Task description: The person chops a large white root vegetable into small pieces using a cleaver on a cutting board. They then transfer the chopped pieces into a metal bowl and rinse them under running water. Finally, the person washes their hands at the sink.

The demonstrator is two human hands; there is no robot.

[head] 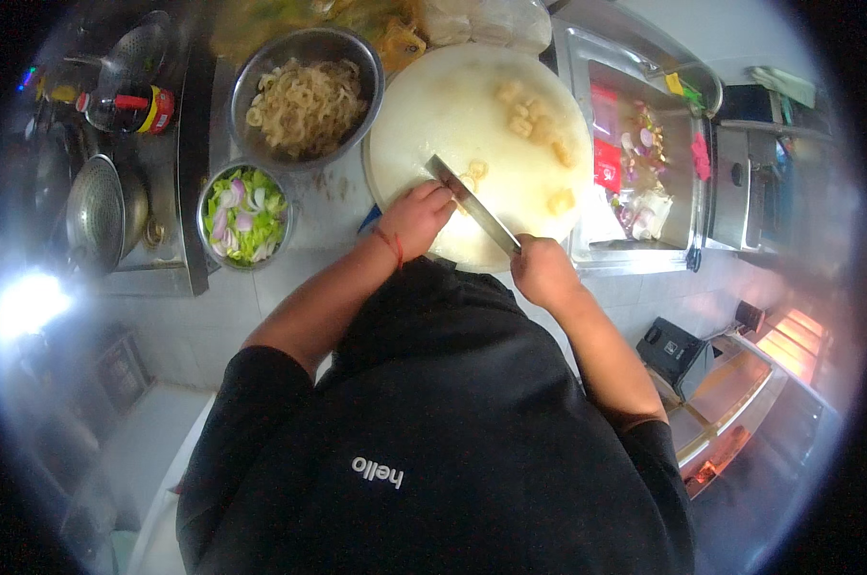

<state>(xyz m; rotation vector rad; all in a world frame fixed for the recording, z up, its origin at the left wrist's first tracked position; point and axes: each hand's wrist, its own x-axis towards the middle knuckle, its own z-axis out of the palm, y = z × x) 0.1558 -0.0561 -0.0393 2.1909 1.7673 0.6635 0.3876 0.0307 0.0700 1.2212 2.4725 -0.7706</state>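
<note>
A round whitish cutting board [419,93] lies before me. My right hand [546,271] grips the handle of a cleaver [475,206], its blade slanting up and left across the board. Against the blade's left side rest the bent fingers of my left hand [420,215]; what lies under them is hidden. Just right of the blade is a small pale brown food piece [476,170]. More such pieces [523,118] lie towards the board's upper right, with a small clump [560,202] at its right side.
Left of the board stand a steel bowl [377,86] of pale brown strips and a bowl [200,215] of chopped green vegetable and onion. Farther left are a perforated strainer [97,208] and a dark sauce bottle [120,106]. At right, a steel sink [681,180] holds onion scraps and packaging.
</note>
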